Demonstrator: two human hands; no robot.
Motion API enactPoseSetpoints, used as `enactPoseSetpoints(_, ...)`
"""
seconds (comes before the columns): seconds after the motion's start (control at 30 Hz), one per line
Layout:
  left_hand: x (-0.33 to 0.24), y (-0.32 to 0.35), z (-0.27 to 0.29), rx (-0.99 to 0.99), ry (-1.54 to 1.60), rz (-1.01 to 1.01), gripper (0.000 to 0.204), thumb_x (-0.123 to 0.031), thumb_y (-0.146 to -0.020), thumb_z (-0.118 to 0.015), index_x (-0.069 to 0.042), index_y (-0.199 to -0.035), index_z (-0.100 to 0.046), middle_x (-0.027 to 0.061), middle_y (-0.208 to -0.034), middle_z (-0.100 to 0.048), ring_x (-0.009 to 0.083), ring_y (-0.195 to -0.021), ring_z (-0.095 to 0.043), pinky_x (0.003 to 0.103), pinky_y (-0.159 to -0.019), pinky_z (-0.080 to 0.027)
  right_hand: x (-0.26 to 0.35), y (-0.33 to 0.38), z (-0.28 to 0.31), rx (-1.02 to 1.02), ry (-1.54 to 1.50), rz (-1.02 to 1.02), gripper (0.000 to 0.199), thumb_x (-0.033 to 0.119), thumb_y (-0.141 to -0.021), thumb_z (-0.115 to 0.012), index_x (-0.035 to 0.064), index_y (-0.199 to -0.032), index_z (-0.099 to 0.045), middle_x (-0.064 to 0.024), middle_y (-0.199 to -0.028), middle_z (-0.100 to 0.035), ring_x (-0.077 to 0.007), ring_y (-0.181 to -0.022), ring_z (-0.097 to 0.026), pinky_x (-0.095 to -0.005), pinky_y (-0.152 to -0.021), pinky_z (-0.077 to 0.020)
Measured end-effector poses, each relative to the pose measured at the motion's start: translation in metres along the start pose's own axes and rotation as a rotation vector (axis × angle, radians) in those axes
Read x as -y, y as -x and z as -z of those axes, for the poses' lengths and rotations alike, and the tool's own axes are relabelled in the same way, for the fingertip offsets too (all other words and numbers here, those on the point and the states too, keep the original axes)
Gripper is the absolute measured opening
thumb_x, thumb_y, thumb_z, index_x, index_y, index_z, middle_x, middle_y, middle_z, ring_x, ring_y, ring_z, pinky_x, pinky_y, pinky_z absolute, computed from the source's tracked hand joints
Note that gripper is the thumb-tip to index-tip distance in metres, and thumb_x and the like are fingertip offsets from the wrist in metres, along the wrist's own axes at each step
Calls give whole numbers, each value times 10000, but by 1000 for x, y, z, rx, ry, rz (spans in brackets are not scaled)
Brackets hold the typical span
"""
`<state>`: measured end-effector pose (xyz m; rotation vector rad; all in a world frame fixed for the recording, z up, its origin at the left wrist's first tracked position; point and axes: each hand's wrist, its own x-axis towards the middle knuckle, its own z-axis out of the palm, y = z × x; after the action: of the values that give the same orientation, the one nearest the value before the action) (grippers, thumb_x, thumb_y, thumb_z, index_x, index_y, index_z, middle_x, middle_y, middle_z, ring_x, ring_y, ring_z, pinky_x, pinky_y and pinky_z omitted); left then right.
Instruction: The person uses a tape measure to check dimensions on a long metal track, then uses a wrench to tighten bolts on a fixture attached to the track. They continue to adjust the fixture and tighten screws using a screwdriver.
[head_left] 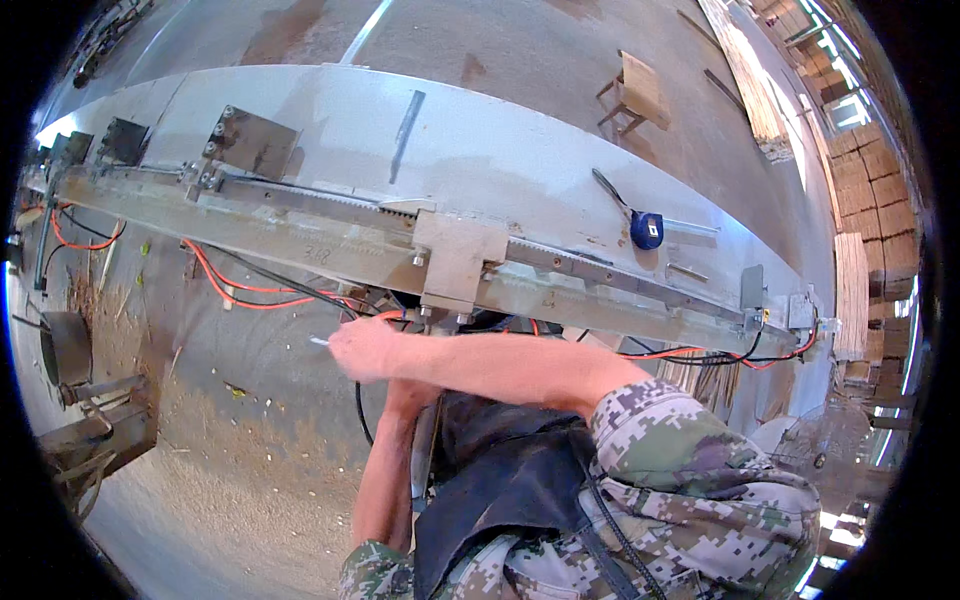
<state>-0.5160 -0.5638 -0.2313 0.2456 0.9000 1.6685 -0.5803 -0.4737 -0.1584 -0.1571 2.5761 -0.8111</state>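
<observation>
My right forearm crosses in front of me toward the left. My right hand (362,348) is closed, with the short pale tip of a thin metal rod (319,341) sticking out of it; the rest of the rod is hidden. From below reaches my left hand (408,396), just under the right wrist, its fingers hidden by the right forearm. Both hands are close below a steel block (455,262) with bolts, which sits on a long machine rail (600,300). Orange and black cables (270,298) run beside the right hand.
On the grey machine top (500,130) lie a blue tape measure (647,230) and a small metal bar (688,272). A dark metal plate (258,145) stands farther left. Beyond is a wooden stool (638,92). Stacked boards (875,200) line the right, with machinery (100,430) at left.
</observation>
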Motion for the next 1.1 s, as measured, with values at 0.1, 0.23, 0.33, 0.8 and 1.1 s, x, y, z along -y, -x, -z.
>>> enactPoseSetpoints(0.1, -7, 10, -1, -100, -446, 4, 745, -348, -849, -766, -45, -1429, -408, 106, -1372, -517, 213, -1248, -506, 386, -1061, -410, 34, 29, 25, -173, -134, 100, 216, 169, -879, -601, -28, -961, -639, -229, -752, -674, -427, -714, -682, -503, -641, -543)
enactPoseSetpoints(0.23, -32, 6, -15, -215, -643, 75, 664, -335, -779, -791, -14, -1284, -502, 113, -1175, -592, 210, -1060, -572, 378, -928, -459, 41, 104, 70, -203, -394, 111, 253, 274, -991, -564, 22, -1009, -572, -238, -742, -633, -449, -724, -646, -517, -607, -484)
enactPoseSetpoints(0.33, -42, -2, -28, -321, -782, 149, 608, -324, -727, -810, 9, -1176, -573, 118, -1028, -647, 207, -919, -621, 372, -829, -496, 19, 171, 69, -271, -749, 35, 265, 289, -1001, -574, 25, -994, -571, -245, -738, -583, -410, -663, -629, -489, -607, -459)
enactPoseSetpoints(0.8, -64, 0, -44, -259, -603, 332, 562, -298, -796, -778, 41, -1194, -572, 131, -943, -692, 208, -812, -682, 354, -764, -538, -5, 310, -69, -479, -1427, -704, 293, 221, -1066, -495, -43, -1152, -587, -23, -755, -596, -99, -709, -559, -294, -706, -490)
enactPoseSetpoints(1.1, -33, 76, -24, -116, -208, 473, 579, -370, -842, -698, 31, -1235, -554, 146, -919, -690, 242, -778, -691, 373, -710, -567, 8, 317, -97, -626, -1550, -412, 247, 186, -1067, -483, -27, -1139, -584, -6, -701, -550, -107, -661, -540, -280, -641, -467)
